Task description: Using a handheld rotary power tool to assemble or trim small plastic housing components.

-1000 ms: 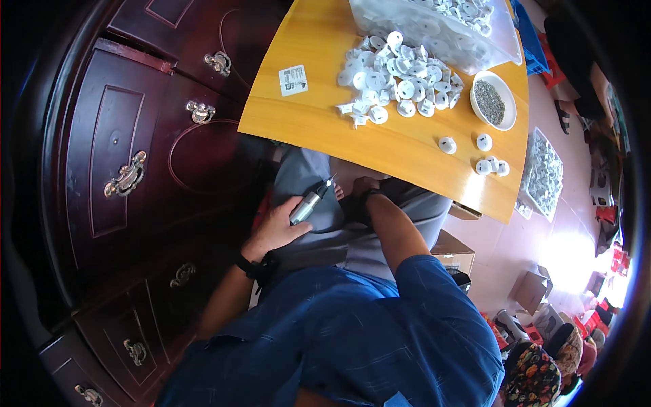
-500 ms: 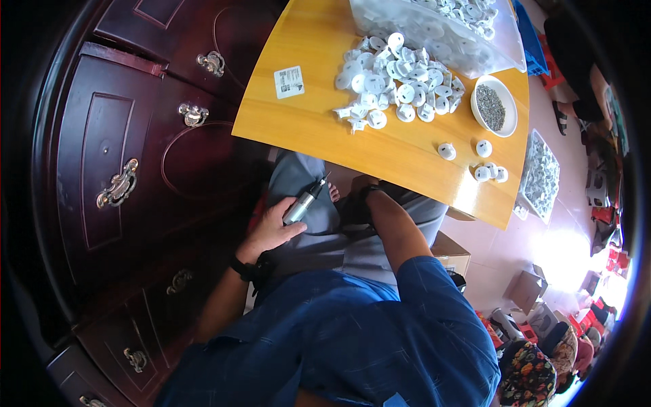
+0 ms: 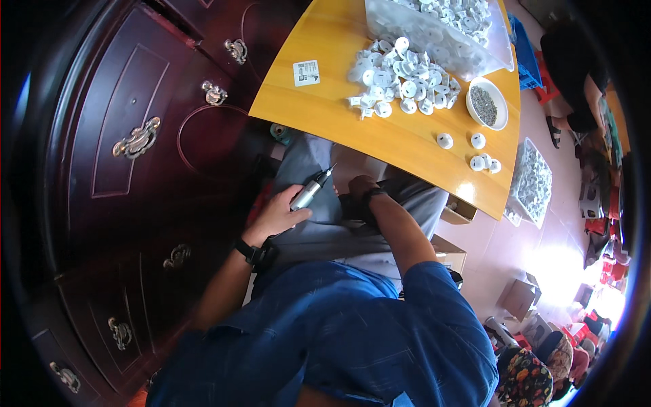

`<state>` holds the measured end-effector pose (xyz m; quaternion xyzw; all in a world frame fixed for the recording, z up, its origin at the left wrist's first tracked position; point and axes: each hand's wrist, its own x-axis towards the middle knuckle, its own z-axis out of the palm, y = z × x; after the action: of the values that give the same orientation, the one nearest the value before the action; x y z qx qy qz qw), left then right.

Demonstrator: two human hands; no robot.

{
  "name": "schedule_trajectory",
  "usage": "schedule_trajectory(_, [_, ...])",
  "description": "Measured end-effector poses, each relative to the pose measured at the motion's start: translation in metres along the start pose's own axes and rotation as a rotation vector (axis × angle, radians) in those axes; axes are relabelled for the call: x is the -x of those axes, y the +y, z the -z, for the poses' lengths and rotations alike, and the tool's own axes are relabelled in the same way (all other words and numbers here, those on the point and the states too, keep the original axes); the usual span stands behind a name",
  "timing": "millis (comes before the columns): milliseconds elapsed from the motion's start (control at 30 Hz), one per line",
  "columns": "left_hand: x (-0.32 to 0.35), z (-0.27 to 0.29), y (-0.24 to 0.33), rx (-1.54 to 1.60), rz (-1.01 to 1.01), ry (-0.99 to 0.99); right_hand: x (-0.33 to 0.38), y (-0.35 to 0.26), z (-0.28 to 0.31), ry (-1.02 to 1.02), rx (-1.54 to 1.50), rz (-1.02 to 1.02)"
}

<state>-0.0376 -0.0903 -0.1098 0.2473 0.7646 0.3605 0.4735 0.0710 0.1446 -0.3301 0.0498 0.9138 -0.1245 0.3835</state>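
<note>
My left hand [image 3: 279, 214] grips a slim silver screwdriver [image 3: 310, 190] over my lap, its tip pointing up toward the table edge. Close beside it, my right hand [image 3: 359, 192] rests low on my grey trousers, half hidden under the table edge; whether it holds anything cannot be seen. Each wrist carries a black band. On the yellow wooden table [image 3: 325, 108] above my knees lies a heap of small white round plastic parts [image 3: 400, 74], and several more white parts [image 3: 478, 152] sit apart near the front edge.
A white bowl of small screws [image 3: 485, 104] stands right of the heap. A clear bag of white parts [image 3: 441, 27] lies at the back, a small white label [image 3: 306, 72] at left. Dark wooden cabinet [image 3: 135, 136] on my left. Another bag of parts [image 3: 532, 183] and cardboard boxes on the floor at right.
The view has shifted, so table and cabinet sit slightly lower in frame. My left hand keeps hold of the screwdriver; both hands stay over my lap.
</note>
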Motion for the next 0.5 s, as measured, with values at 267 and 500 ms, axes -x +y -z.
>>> schedule_trajectory(267, [0.008, -0.005, -0.016, 0.101, -0.059, 0.050, 0.052, -0.026, 0.045, 0.065, -0.027, -0.034])
schedule_trajectory(500, [0.012, -0.008, -0.026, 0.156, -0.106, 0.076, 0.079, -0.025, 0.046, 0.176, -0.130, -0.092])
